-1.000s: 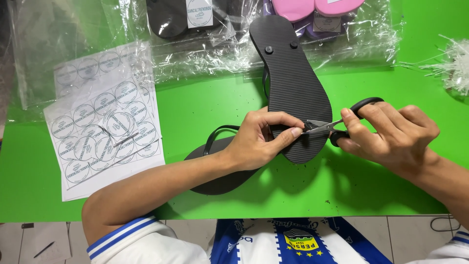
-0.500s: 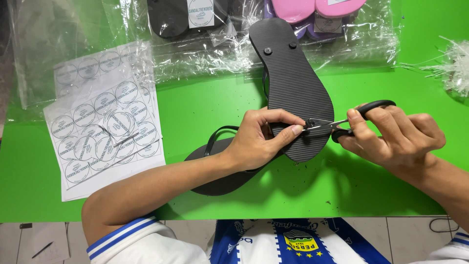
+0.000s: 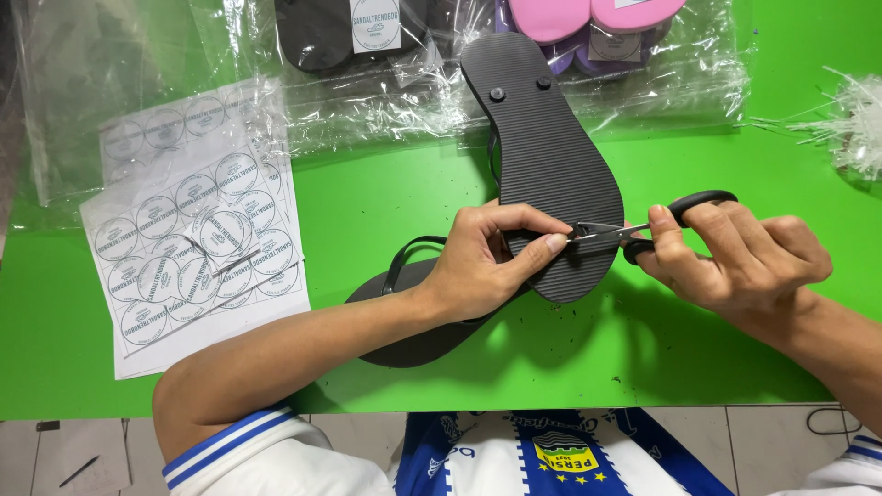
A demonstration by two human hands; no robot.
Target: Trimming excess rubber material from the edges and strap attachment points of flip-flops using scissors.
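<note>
1. Where the green table (image 3: pixel 367 197) is bare near its middle lies a black flip-flop (image 3: pixel 551 156), ribbed sole up, heel end nearest the person; two round strap plugs show at its far end, a third near the heel.
2. Left hand (image 3: pixel 487 266): closed on the heel end of that flip-flop, thumb and forefinger pinching the sole right beside the heel plug; fingertips touching the scissor blades.
3. Right hand (image 3: pixel 735 257): clamped on black-handled scissors (image 3: pixel 643 230), fingers through and around the loops; metal blades pointing left, tips at the heel plug; blades nearly together, exact gap too small to tell.
4. Second black flip-flop (image 3: pixel 413 321): lying beneath the left hand and wrist, partly under the first one's heel; a strap loop showing just left of the hand.
5. Sticker sheets (image 3: pixel 193 248): white paper with rows of round labels, lying left of the forearm; several sheets overlapped.
6. Clear plastic bags (image 3: pixel 386 101): along the far edge, holding dark footwear; further right, bagged pink sandals (image 3: pixel 588 14).
7. Heap of clear plastic shreds (image 3: pixel 850 115): far right edge, well apart from the hands.
8. Small dark scraps: scattered on the table below the heel.
</note>
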